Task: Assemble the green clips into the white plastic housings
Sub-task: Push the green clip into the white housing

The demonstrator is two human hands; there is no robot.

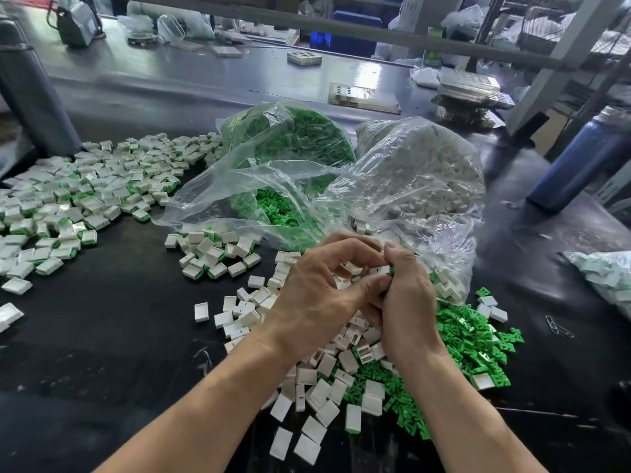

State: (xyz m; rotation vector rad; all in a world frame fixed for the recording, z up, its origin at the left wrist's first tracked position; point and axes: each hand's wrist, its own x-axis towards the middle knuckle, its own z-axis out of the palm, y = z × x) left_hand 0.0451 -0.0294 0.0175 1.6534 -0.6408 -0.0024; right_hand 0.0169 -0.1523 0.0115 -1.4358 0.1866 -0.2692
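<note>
A dark worktop (102,336) spreads out under everything, with two clear plastic bags slumped at its middle: one bag of green clips (290,145) and, to its right, one bag of white housings (420,172). A wide spread of finished pieces (85,189) covers the left side. Nearer the person lie a loose heap of white housings (324,387) and, beside it on the right, a pile of green clips (467,339). Above those, the left hand (317,295) and right hand (406,302) press together, fingers closed on a white housing (379,272) pinched between them; a sliver of green shows at its edge.
</note>
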